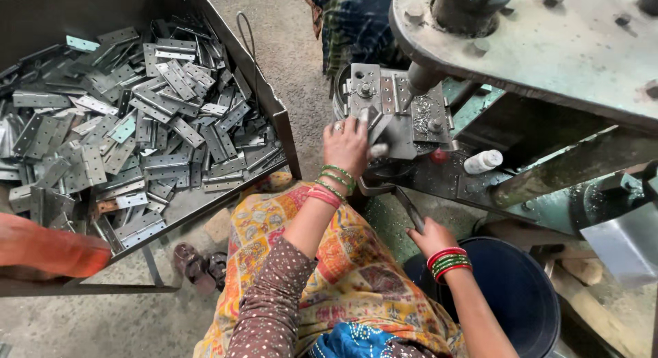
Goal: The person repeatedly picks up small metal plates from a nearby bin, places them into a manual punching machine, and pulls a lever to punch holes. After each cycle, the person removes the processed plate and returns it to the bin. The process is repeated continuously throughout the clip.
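Observation:
My left hand (pixel 347 144) reaches up to the die block (pixel 394 108) of a grey press machine and holds a flat metal hinge plate (pixel 378 128) against it. The fingers are closed around the plate's lower end. My right hand (pixel 430 236) sits lower, by my knee, gripping a thin dark metal lever (pixel 409 208) that runs up toward the machine's base. Both wrists carry red and green bangles.
A big metal tray (pixel 277 114) on the left holds a heap of several grey hinge plates (pixel 130 125). A dark blue bucket (pixel 521 289) stands at the lower right. A small white bottle (pixel 482 161) lies on the machine base. Sandals (pixel 199 265) rest on the concrete floor.

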